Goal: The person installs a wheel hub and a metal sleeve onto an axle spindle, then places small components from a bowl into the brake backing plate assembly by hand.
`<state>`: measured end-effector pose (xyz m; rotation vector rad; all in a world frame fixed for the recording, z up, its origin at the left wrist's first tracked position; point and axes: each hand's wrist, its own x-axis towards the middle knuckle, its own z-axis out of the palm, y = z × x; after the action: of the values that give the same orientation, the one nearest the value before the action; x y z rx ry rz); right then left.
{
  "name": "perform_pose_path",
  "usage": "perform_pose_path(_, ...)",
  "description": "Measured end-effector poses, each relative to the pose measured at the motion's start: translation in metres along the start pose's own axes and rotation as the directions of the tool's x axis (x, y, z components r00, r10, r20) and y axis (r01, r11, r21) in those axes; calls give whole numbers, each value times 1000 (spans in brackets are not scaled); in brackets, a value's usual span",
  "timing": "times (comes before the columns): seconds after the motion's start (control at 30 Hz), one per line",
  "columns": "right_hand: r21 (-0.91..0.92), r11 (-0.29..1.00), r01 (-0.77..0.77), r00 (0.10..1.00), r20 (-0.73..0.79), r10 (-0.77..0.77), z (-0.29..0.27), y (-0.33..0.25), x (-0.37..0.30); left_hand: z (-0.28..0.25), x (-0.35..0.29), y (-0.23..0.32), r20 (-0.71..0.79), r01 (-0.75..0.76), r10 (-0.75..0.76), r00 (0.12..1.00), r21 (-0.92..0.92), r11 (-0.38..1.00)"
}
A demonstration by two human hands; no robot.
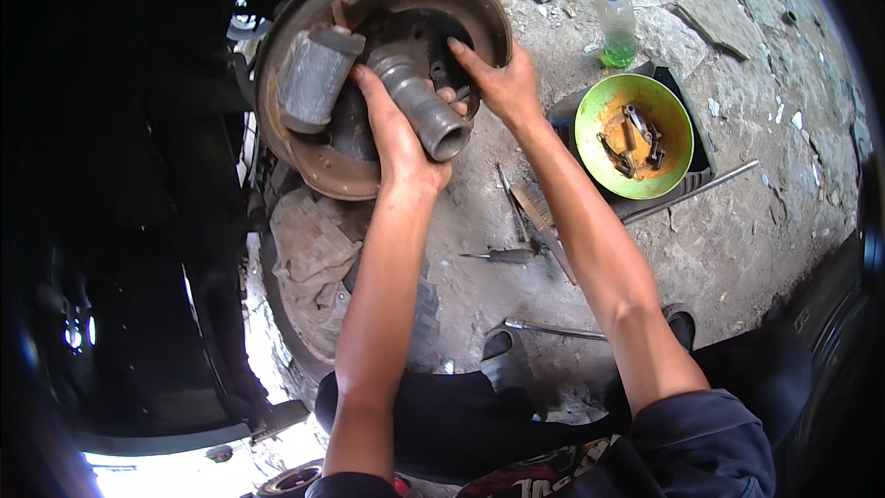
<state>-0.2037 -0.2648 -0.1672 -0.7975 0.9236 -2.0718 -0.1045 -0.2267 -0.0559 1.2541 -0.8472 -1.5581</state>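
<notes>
One big rusty drum [323,164] sits ahead of you. Right of the drum is a green bowl [681,129]. Your right hand [510,88] clasps the drum's right rim, thumb inside, other fingers hidden. Your left hand [406,143] wraps a gray tube [415,97] at the drum's middle, thumb and fingers on opposite sides. Below the drum lies a screwdriver [510,256].

A blue-capped bottle [618,29] stands on the ground [710,244] beyond a black tray [704,160], which bears a green bowl [681,129] of metal parts [630,136]. A rod [701,188] lies beside the tray; a screwdriver [510,256] lies near a brush [531,207].
</notes>
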Motion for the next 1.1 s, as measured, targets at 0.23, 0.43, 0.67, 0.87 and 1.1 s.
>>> perform_pose_path(0.23, 61, 996, 59, 979, -200, -46, 15, 10, -5, -2, -6, 10, 5, 105, -105, 994, 80, 991)
perform_pose_path(0.43, -624, 775, -101, 882, -416, -220, 17, -24, -21, -2, -3, 9, 29, 93, -97, 995, 99, 991)
perform_pose_path(0.67, -137, 965, -224, 966, -166, 200, 35, -95, -76, -26, 12, 3, 75, -18, 13, 997, 59, 998)
perform_pose_path(0.87, -319, 947, -26, 975, -218, -46, 60, -97, -69, -14, -4, 15, 150, -7, -24, 988, 208, 978)
perform_pose_path(1.1, -221, 975, -11, 959, -278, -52, 69, -89, -69, -18, -5, 16, 133, -36, -1, 991, 275, 961)
